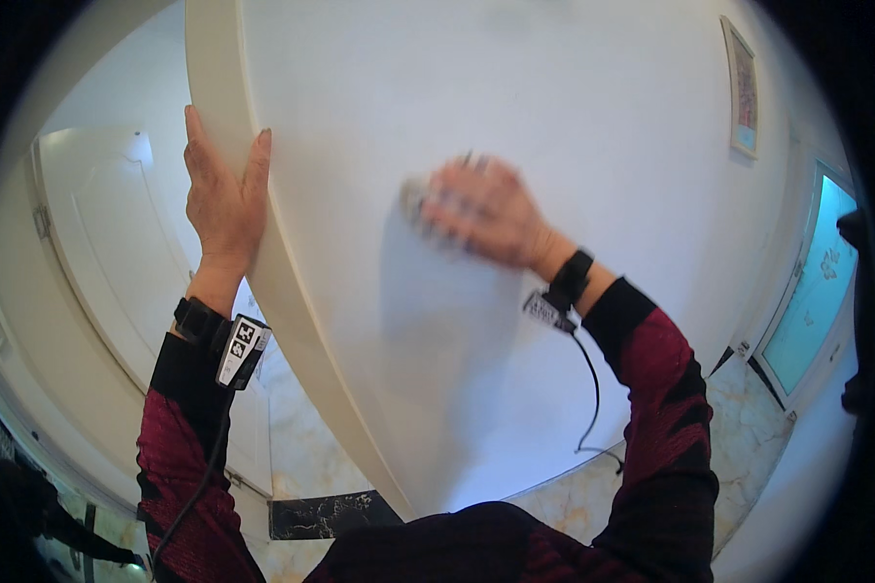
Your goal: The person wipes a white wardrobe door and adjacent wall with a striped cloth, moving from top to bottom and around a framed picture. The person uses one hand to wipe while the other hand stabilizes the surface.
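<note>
My left hand [222,193] grips the cream door frame [222,58], with the thumb on the wall side and the fingers along the opposite edge. Further right, my right hand [485,211] is pressed to the white wall [379,95] with its fingers bent over a crumpled, patterned cloth [415,200]. Motion blurs that hand and the cloth, and the fingers hide most of it. A shadow falls on the wall below. Each wrist wears a black strap with a small device and a cable.
At left is a white panel door [117,211]. A framed picture [742,87] hangs at upper right, above a frosted glass door [809,284]. A black threshold strip [328,516] crosses the marbled floor [302,430]. A person's dark sleeve [80,535] shows at lower left.
</note>
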The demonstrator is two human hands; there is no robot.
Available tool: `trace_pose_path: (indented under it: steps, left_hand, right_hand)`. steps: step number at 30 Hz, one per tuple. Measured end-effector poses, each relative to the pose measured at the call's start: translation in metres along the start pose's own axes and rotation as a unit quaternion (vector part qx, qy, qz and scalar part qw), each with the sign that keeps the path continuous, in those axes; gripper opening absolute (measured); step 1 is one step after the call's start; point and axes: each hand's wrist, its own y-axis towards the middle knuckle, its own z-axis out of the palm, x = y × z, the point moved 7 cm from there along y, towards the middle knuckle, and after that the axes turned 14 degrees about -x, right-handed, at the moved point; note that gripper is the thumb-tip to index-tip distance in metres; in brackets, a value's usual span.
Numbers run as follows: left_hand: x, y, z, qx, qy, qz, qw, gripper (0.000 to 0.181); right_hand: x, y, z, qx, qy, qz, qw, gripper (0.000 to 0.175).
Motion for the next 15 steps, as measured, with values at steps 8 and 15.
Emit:
trace_pose_path:
  steps: [8,15]
  left_hand:
    - [0.013,0.001,0.002,-0.018,-0.049,-0.012,0.999,0.079]
    - [0.019,0.002,0.003,-0.037,-0.039,0.026,0.998,0.073]
  right_hand:
    - [-0.101,0.128,0.018,-0.216,-0.192,0.205,0.935,0.054]
    - [0.017,0.131,0.075,-0.145,-0.048,0.071,0.986,0.055]
